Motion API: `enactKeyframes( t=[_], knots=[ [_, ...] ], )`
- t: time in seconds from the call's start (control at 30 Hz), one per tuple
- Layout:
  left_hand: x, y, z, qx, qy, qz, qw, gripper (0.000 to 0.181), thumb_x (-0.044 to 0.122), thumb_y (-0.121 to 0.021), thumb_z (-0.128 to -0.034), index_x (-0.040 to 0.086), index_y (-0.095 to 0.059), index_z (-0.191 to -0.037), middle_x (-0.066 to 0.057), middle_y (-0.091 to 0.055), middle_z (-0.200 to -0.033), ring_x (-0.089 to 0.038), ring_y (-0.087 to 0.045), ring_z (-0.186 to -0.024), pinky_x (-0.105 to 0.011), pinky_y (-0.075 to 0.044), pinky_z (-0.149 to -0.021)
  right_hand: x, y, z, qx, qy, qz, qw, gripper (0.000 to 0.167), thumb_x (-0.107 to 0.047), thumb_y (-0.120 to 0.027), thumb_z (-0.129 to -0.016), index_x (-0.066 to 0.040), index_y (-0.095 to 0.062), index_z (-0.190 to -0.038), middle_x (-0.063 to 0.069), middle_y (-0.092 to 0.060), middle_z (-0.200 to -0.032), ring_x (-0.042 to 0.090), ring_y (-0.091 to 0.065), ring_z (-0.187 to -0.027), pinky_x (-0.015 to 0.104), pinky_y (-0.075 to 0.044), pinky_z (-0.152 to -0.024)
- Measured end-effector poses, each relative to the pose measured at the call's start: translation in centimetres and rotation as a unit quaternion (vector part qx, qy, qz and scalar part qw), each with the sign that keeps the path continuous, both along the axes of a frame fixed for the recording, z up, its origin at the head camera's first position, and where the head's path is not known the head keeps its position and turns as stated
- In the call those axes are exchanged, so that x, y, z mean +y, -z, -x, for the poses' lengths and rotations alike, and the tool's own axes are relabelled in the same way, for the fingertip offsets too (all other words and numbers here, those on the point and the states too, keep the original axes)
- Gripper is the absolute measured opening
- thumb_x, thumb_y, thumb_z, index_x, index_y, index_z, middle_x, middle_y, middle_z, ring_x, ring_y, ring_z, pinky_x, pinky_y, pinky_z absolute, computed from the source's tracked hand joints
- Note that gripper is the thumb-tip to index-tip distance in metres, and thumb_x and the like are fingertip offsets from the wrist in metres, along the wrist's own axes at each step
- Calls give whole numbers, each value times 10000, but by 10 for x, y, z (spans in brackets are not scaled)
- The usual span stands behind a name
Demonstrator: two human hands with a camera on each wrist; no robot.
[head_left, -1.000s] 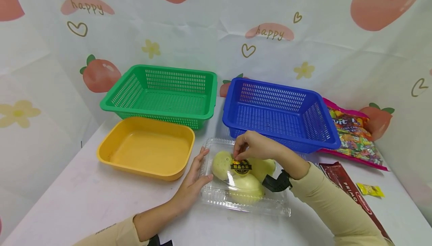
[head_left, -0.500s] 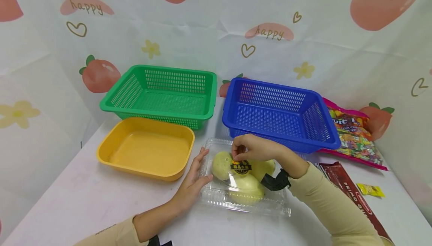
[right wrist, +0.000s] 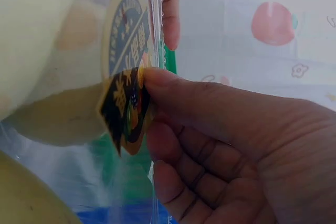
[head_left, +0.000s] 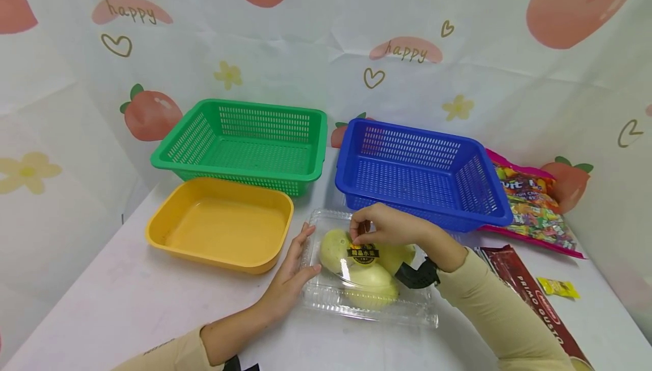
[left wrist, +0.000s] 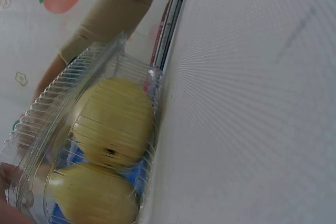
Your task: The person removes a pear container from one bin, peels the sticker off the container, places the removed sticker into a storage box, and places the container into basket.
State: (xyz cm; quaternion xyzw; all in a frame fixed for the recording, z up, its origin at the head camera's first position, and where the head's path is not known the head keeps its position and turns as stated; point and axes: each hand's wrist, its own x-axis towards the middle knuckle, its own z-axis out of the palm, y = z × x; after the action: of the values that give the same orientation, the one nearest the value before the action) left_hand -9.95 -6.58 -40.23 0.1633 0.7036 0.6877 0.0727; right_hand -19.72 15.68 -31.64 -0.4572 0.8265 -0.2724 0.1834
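A clear plastic clamshell box (head_left: 318,294) holding several yellow-green pears (head_left: 374,280) sits on the table. On its lid is a black and gold round sticker (head_left: 363,253) with a banner. My right hand (head_left: 384,225) bends over the lid, thumb and curled fingers at the sticker's upper edge. In the right wrist view, the thumb (right wrist: 163,80) lies on the sticker (right wrist: 126,111) and the fingers curl close beneath it, pinching its edge. My left hand (head_left: 286,280) rests along the box's left side, fingers extended. The left wrist view shows pears (left wrist: 113,121) through the ribbed wall.
Behind stand a green basket (head_left: 311,177) and a blue basket (head_left: 423,204). A yellow tray (head_left: 224,229) lies to the left. At right are a candy bag (head_left: 535,207), a long red packet (head_left: 530,292) and a small yellow packet (head_left: 557,287).
My right hand has dipped slightly and its fingers have drawn in closer at the sticker's edge. The left hand and the box keep their places.
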Motion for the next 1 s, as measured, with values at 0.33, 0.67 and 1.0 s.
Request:
enactKeyframes(
  t=[0.33, 0.67, 1.0],
  knots=[
    [-1, 0, 0, 125, 13, -36, 9999, 640, 42, -441, -921, 104, -136, -1481, -89, 62, -1582, -292, 40, -1455, -197, -49, -1153, -2, 1, 0, -260, 230, 106, 9993, 57, -121, -680, -832, -65, -682, -828, -2, -663, -788, 16, -532, -707, 207, -519, -671],
    [1, 0, -1, 10, -14, -1, 10000, 655, 38, -453, -915, 127, -139, -1484, -66, 56, -1584, -262, 27, -1459, -140, -63, -1129, -2, -1, -3, -310, 417, 60, 9986, 57, -100, -683, -824, -48, -703, -838, 18, -696, -789, -11, -578, -700, 219, -546, -678],
    [0, -2, 0, -130, -71, 44, 9999, 671, 28, -451, -907, 143, -133, -1486, -33, 42, -1586, -226, 7, -1461, -349, -32, -1160, -2, 1, -2, -421, 446, 167, 9980, 43, -83, -688, -817, -44, -703, -826, 30, -692, -786, -6, -565, -679, 196, -537, -657]
  ],
)
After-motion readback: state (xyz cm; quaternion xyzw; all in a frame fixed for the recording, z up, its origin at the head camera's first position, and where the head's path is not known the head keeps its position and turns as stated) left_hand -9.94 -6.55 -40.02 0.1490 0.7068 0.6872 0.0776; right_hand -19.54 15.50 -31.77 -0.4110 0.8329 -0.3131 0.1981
